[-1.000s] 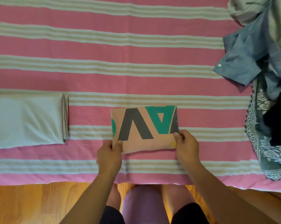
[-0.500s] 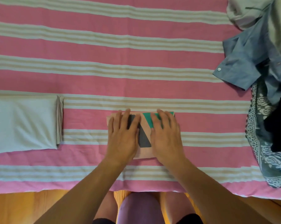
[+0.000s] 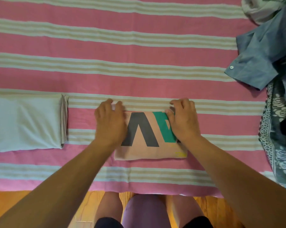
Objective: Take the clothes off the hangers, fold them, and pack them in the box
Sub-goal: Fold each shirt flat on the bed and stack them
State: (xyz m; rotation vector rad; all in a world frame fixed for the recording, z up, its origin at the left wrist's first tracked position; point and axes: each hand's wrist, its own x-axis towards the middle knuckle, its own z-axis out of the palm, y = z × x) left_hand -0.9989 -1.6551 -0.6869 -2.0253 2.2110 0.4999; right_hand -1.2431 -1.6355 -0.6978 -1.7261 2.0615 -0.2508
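A folded peach T-shirt [image 3: 145, 143] with dark grey and green lettering lies flat on a pink striped bedspread [image 3: 139, 74], directly in front of the person, its long axis running left to right. The left hand [image 3: 110, 124] covers its left end and the right hand [image 3: 183, 120] its right end, fingers curled over the two far corners; whether they pinch the cloth or only press it cannot be told. Both hands sit equally near, so either a lift or a last fold would likely be made with both together. A folded pale blue garment [image 3: 25, 124] lies well apart on the left. Unfolded clothes [image 3: 268, 51] are heaped at the right edge. No box is in view.
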